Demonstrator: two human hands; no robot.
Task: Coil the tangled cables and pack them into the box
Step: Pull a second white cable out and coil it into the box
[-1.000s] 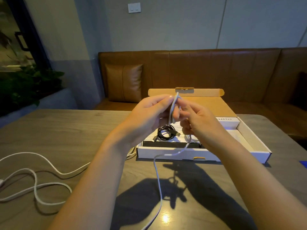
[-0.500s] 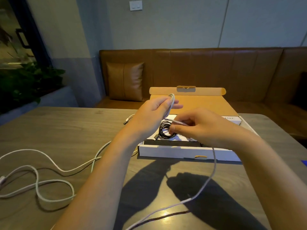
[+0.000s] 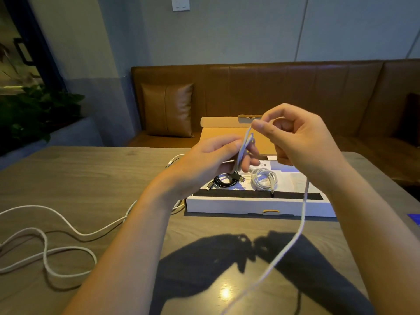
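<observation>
White cable (image 3: 246, 144) over box (image 3: 259, 206) | left hand (image 3: 211, 162) grips its loops | right hand (image 3: 300, 142), at 2 o'clock, pinches the strand

A wood-grain worktop (image 3: 91, 178) fills the lower half of the view, with a bright spot of reflected light near its front edge. Behind it runs a long brown leather bench (image 3: 295, 92), with a matching brown cushion (image 3: 167, 109) propped upright against its back at the left end. A white wall switch (image 3: 180, 3) sits high on the grey wall above. To the far left, a leafy green plant (image 3: 34, 112) stands beside a dark door frame (image 3: 34, 37). A small blue thing (image 3: 414, 217) lies at the worktop's right edge, mostly cut off.
</observation>
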